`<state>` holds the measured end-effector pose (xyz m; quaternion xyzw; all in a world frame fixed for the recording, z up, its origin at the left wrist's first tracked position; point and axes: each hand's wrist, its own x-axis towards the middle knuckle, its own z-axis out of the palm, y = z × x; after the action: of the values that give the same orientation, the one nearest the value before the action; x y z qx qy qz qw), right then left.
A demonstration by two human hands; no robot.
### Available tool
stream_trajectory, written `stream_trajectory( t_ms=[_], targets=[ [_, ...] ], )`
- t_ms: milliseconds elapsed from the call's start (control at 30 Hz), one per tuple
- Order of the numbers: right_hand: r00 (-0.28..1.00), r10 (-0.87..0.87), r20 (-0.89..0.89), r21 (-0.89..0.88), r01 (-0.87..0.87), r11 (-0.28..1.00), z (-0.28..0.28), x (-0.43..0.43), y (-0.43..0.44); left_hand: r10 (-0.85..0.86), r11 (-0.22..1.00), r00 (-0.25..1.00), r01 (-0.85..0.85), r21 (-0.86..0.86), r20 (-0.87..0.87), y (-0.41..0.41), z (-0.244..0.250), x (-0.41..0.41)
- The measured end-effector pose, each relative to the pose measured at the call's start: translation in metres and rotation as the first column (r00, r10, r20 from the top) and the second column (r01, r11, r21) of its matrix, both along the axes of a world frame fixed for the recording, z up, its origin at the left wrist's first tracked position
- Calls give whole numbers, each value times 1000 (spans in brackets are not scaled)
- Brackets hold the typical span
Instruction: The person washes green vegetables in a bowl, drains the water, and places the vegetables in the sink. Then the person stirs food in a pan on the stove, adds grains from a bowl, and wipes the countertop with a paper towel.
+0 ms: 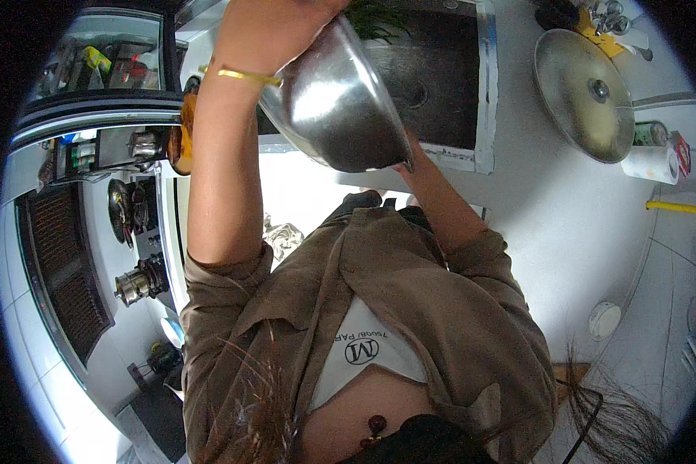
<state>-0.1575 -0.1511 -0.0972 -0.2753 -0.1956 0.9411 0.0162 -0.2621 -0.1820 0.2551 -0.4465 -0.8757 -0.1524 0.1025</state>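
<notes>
A stainless steel bowl (pixel 336 104) is tilted steeply on its side above the dark sink (pixel 446 75), its rounded outside towards me. My left hand (pixel 284 29), with a gold-coloured bangle at the wrist, holds the bowl near its upper rim; the fingertips are hidden. At the lower rim, my right hand (pixel 407 156) grips the bowl and is mostly hidden behind it. Green leafy stalks (pixel 377 20) lie in the sink at the top, just beyond the bowl. What the bowl contains cannot be seen.
Right of the sink, a large domed lid (pixel 586 95) lies on the white counter (pixel 522 174), near a paper roll (pixel 652 164) and metal utensils (pixel 612 20). A small round white object (pixel 604 321) is nearer me. Left stand a pot (pixel 136 286), a wok (pixel 120 210) and a glass-fronted cabinet (pixel 104 55).
</notes>
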Motion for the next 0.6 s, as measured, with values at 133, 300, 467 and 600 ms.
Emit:
stream_trajectory(
  t_ms=[133,300,467,600],
  targets=[
    [975,73,-212,-199,-117,973,-26,-17,-29,29,993,996,-39,-112,-88,23,10,20],
    [960,16,-280,-198,-74,977,-32,-22,-48,60,977,993,-81,-199,-105,21,7,21],
    [984,135,112,-21,-133,991,36,7,-23,49,996,996,-54,71,75,-57,-19,-13],
    [994,22,106,32,-26,999,72,20,-3,54,899,834,-280,336,550,-131,-35,-14]
  ],
)
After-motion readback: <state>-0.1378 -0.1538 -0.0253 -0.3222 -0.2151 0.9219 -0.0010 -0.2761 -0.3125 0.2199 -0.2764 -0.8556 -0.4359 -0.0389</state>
